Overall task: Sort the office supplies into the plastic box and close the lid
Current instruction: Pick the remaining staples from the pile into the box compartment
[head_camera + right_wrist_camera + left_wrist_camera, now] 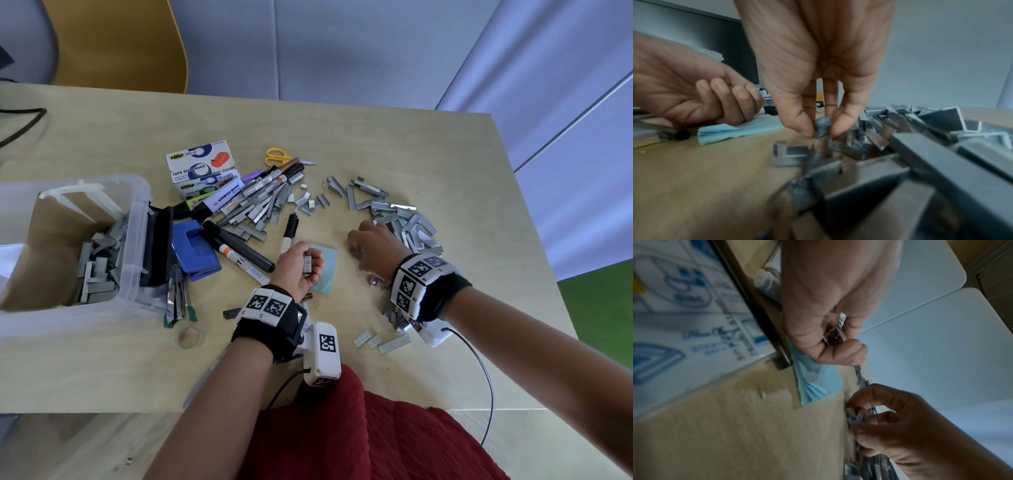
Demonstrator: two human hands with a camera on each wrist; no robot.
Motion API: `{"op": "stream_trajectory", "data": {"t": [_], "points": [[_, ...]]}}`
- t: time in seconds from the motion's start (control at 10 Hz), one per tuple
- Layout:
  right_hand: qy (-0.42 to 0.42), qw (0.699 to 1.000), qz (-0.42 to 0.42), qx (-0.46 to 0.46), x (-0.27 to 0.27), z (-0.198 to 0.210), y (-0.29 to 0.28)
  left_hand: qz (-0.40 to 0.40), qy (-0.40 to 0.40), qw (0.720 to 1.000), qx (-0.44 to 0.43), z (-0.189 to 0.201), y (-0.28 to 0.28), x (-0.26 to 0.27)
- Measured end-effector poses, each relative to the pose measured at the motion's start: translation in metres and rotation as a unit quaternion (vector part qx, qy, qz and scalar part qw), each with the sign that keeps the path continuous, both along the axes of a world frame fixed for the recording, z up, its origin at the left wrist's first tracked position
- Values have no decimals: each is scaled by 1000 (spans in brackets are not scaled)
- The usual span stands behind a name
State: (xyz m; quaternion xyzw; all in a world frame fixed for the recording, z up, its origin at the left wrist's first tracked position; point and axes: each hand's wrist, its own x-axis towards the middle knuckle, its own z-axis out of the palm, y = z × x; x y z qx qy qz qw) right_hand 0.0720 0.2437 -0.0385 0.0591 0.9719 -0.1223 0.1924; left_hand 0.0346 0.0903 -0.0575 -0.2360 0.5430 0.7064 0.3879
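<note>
A clear plastic box (137, 219) stands at the table's left, with several staple strips (97, 270) inside it. My left hand (303, 265) is palm-up over a light blue sticky pad (327, 263) and grips a short staple strip (307, 264), also seen as the staple strip (835, 336) in its curled fingers. My right hand (368, 245) reaches down at the edge of a big staple pile (407, 222). Its thumb and fingertips (803, 128) pinch a small clump of staples (822, 127) just above the table.
Markers (246, 246), a highlighter, a blue hole punch (195, 248), tape dispenser cartons (202, 168), yellow scissors (278, 157) and a second staple heap (260, 209) lie between box and hands. More staple strips (383, 341) lie near the front edge. A chair (116, 44) stands behind.
</note>
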Motion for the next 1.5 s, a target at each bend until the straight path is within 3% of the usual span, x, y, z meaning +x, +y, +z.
{"op": "stream_trajectory", "data": {"t": [0.4,0.6,0.7,0.9,1.0,1.1,1.2,1.5], "points": [[7,999,12,-37,-8,5,-6,6,-2,1000,4,3,-1,0],[26,997,-43,-57,-8,14,-5,10,-4,1000,5,2,1,0],[72,981,-84,-157,-7,35,-12,20,-13,999,29,5,3,-1],[95,966,-15,-240,-13,63,-31,18,-50,997,61,16,12,-5],[124,961,-83,-232,-21,53,-17,-18,-48,998,35,12,10,-8],[60,987,-67,-136,-24,35,-3,-19,-45,999,18,6,6,-8],[-12,999,7,-44,-18,16,-7,-12,-43,999,22,3,4,-7],[22,998,-15,-57,-14,-1,-22,8,-34,999,28,4,5,-3]]}}
